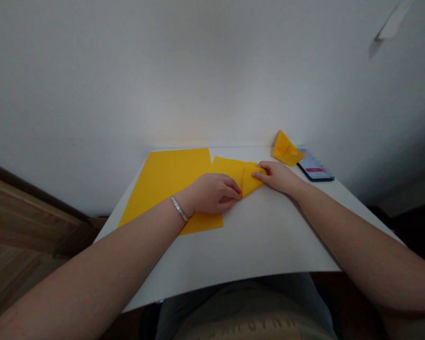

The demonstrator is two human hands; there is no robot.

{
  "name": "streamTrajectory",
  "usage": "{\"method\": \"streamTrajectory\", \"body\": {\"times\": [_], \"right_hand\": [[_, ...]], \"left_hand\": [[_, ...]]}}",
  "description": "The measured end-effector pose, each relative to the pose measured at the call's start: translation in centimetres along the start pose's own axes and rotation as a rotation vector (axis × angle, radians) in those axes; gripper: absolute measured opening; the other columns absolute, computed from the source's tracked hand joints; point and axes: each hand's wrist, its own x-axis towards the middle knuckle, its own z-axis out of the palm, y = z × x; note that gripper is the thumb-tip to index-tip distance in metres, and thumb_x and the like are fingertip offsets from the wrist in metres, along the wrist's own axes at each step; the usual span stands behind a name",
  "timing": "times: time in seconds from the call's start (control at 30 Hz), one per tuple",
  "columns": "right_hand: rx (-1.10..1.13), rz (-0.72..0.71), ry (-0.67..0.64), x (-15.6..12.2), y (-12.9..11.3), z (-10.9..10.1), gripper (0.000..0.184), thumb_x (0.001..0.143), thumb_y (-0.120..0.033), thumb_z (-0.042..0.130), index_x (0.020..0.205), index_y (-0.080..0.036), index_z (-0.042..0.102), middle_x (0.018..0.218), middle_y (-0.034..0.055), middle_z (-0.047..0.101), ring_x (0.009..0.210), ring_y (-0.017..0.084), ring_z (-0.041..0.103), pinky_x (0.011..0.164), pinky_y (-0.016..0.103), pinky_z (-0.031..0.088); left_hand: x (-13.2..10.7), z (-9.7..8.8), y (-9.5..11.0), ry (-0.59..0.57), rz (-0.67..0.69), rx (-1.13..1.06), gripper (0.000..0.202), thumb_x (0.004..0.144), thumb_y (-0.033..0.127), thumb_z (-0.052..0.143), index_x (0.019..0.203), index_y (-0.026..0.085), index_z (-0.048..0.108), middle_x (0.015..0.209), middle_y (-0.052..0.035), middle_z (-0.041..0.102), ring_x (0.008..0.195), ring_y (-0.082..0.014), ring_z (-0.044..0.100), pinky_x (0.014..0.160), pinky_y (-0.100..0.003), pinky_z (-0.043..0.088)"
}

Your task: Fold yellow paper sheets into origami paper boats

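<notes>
A partly folded sheet of yellow paper (250, 182) lies on the white table between my two hands. My left hand (217, 192) pinches its near edge by a vertical crease, thumb and fingertips together. At the paper's right end, my right hand (274, 175) grips the folded corner between thumb and fingers. Under my left wrist and forearm spreads a large flat yellow sheet (163, 182), partly covered by my arm. A folded yellow paper boat (286, 148) stands at the back right, beyond my right hand.
A phone (313, 167) with its screen lit lies beside the paper boat, near the right edge of the white table (262, 245). The wall (212, 75) rises right behind the table. Wooden furniture (21, 226) stands at the left.
</notes>
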Motion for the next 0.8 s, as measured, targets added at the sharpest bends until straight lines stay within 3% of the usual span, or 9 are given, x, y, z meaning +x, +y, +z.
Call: {"method": "streamTrajectory", "body": {"times": [0.6,0.8], "right_hand": [[-0.187,0.063,-0.048,0.3,-1.2,0.1,0.026,0.082,-0.036,0.05,0.088,-0.016,0.066,0.092,0.0103,0.07,0.079,0.021,0.059,0.066,0.029,0.038],[-0.204,0.087,-0.032,0.3,-1.2,0.2,0.028,0.082,-0.038,0.05,0.09,-0.017,0.067,0.093,0.0095,0.071,0.08,0.021,0.06,0.064,0.029,0.038]], "left_hand": [[0.5,-0.2,0.8,0.004,-0.03,-0.011,0.024,0.082,0.021,0.052,0.096,0.022,0.072,0.106,-0.0021,0.069,0.094,-0.0172,0.064,0.085,-0.029,0.048],[0.4,-0.3,0.9,0.014,-0.082,-0.002,0.023,0.08,0.021,0.055,0.093,0.025,0.073,0.122,-0.0003,0.063,0.092,-0.0154,0.065,0.082,-0.027,0.049]]}}
